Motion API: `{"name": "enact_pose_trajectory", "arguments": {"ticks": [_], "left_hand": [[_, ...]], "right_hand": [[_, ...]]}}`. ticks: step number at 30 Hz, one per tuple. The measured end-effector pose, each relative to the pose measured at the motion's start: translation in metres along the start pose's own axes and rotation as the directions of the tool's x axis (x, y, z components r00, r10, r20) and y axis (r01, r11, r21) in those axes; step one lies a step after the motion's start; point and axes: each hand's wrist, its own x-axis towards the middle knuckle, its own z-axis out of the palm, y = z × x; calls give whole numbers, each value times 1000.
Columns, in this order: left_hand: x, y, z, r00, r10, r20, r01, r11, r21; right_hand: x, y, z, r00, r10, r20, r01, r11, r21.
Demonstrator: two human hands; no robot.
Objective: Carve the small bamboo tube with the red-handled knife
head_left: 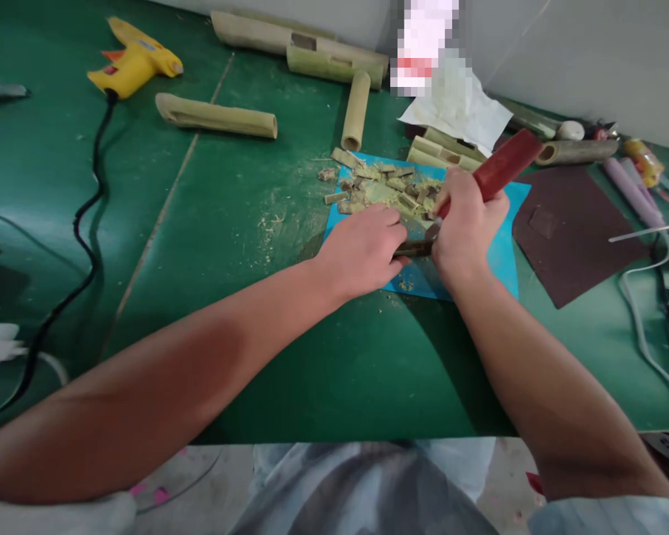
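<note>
My right hand point(465, 223) is wrapped round a tool with a thick red handle point(507, 163). The handle slants up to the right; a bit of metal shows below the fist, but most of the working end is hidden. My left hand point(365, 249) grips a dark bamboo piece point(417, 248), pressed low over a blue sheet point(502, 253). This piece spans the gap between both hands, and the tool's lower end is close to it. Just beyond my fingers lie several cut bamboo chips point(404, 178) among pale shavings.
Bamboo tubes point(217, 117) lie at the back, some with cut openings point(334, 63). A yellow glue gun point(139, 59) with a black cord is at left. On the right are a brown sheet point(574, 230), purple sticks point(632, 189) and a white cable point(638, 319). Crumpled paper point(457, 111) rests behind.
</note>
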Motion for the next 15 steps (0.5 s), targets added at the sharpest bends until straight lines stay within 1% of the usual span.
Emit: {"name": "enact_pose_trajectory", "arguments": {"ticks": [4, 7, 10, 15], "left_hand": [[0, 0, 0, 1000, -10, 17, 10, 1000, 3], [0, 0, -1, 1000, -2, 11, 2, 1000, 3], [-1, 0, -1, 1000, -6, 20, 6, 1000, 8], [-1, 0, -2, 999, -12, 31, 11, 1000, 20]], "right_hand": [[-2, 0, 2, 1000, -5, -14, 5, 1000, -8], [-1, 2, 2, 999, -51, -10, 51, 998, -43], [1, 5, 2, 997, -82, -10, 81, 996, -39], [2, 6, 3, 997, -78, -23, 77, 997, -22]]}}
